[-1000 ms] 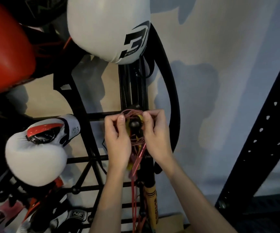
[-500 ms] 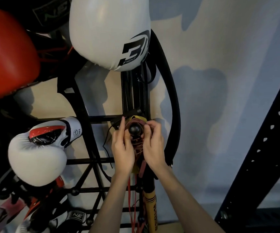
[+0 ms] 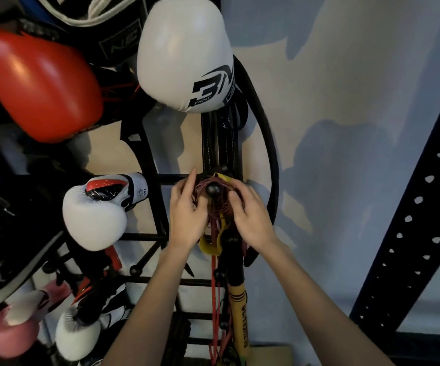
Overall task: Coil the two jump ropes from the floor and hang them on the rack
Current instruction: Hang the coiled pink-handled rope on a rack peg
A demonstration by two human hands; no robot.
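Note:
A coiled red jump rope [image 3: 220,204] hangs over a ball-tipped peg [image 3: 212,189] of the black rack [image 3: 150,165]. My left hand [image 3: 187,215] holds the coil's left side, fingers curled against it, forefinger pointing up. My right hand [image 3: 250,215] holds the coil's right side. Yellow and red bands [image 3: 209,245] hang from the same peg below my hands. A second jump rope cannot be made out.
Boxing gloves fill the rack: a large white one [image 3: 184,56] above, a red one [image 3: 39,83] upper left, a white and red one [image 3: 97,207] to the left. A black strap [image 3: 271,165] loops on the right. A perforated black upright [image 3: 414,228] leans at far right.
My hands have pushed the coil further back along the peg, so the peg's ball tip now stands out in front. My hands have closed in on the coil's two sides.

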